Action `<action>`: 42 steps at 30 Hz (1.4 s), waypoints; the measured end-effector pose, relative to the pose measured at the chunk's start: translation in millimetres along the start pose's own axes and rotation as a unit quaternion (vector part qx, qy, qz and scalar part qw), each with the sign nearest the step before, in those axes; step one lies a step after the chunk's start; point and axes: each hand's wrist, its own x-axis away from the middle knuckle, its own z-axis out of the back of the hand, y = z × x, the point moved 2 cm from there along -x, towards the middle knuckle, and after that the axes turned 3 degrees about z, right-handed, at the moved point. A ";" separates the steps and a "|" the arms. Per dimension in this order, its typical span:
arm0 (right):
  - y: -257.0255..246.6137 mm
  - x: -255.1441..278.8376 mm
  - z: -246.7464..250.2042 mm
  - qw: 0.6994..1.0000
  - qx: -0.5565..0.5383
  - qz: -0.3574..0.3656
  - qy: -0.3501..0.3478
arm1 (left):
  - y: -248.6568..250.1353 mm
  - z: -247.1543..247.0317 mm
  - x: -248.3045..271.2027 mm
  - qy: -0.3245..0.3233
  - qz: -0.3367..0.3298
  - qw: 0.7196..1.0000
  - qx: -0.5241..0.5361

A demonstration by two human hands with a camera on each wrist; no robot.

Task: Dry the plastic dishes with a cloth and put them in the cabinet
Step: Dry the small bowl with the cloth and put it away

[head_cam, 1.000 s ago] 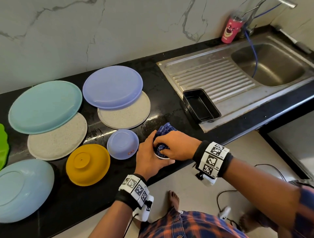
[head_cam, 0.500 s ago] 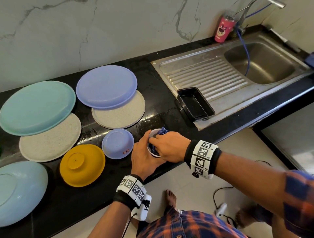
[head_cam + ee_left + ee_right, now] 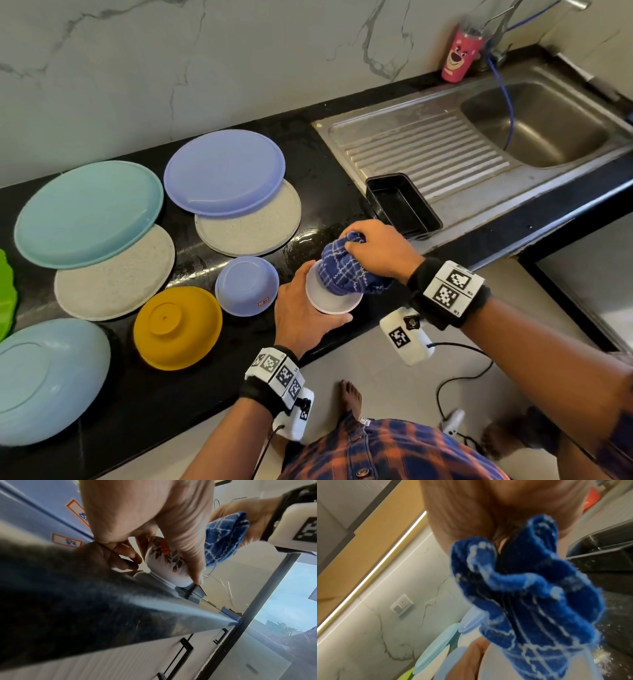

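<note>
A small white bowl [image 3: 329, 301] with a leaf pattern [image 3: 169, 559] stands at the counter's front edge, tilted toward me. My left hand [image 3: 305, 308] grips it round the side, thumb along the wall. My right hand [image 3: 376, 250] holds a bunched blue checked cloth [image 3: 346, 270] pushed down into the bowl; the cloth [image 3: 522, 588] fills the right wrist view. On the black counter [image 3: 329, 205] lie upturned dishes: a lilac bowl [image 3: 246, 286], a yellow bowl [image 3: 178, 329], a lilac plate [image 3: 224, 173], a teal plate [image 3: 89, 212], two speckled plates [image 3: 250, 229] and a pale blue plate [image 3: 44, 377].
A black rectangular tray [image 3: 402, 205] sits on the steel drainboard [image 3: 421, 150] right of my hands. The sink basin [image 3: 534, 123] and a pink cup [image 3: 459, 54] are at the far right. White drawers with black handles [image 3: 180, 650] lie under the counter. A green dish [image 3: 7, 294] shows at the left edge.
The bowl has tipped up toward me so its rim and inside show. My right hand has lifted with the cloth, which now stands bunched out of the bowl.
</note>
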 end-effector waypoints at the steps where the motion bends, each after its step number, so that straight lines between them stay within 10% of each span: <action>1: -0.9 1.4 -2.5 1.000 0.005 -0.001 0.020 | -1.9 -1.5 -0.2 0.002 0.008 1.000 -0.011; 11: -2.1 3.1 -59.3 0.992 -0.032 0.081 -0.094 | -12.2 -2.5 0.5 0.002 0.024 0.999 0.026; 18: -28.8 9.7 -13.6 0.883 0.214 0.211 -0.361 | -3.1 -2.1 5.2 -0.020 0.001 0.997 -0.079; 28: -21.2 10.6 -22.3 0.808 0.386 0.394 -0.206 | -9.0 -2.1 -0.3 -0.004 0.007 1.000 -0.027; 42: -8.8 13.2 -50.2 0.851 0.357 0.333 -0.194 | -3.8 -9.2 -5.4 -0.022 0.023 0.995 -0.094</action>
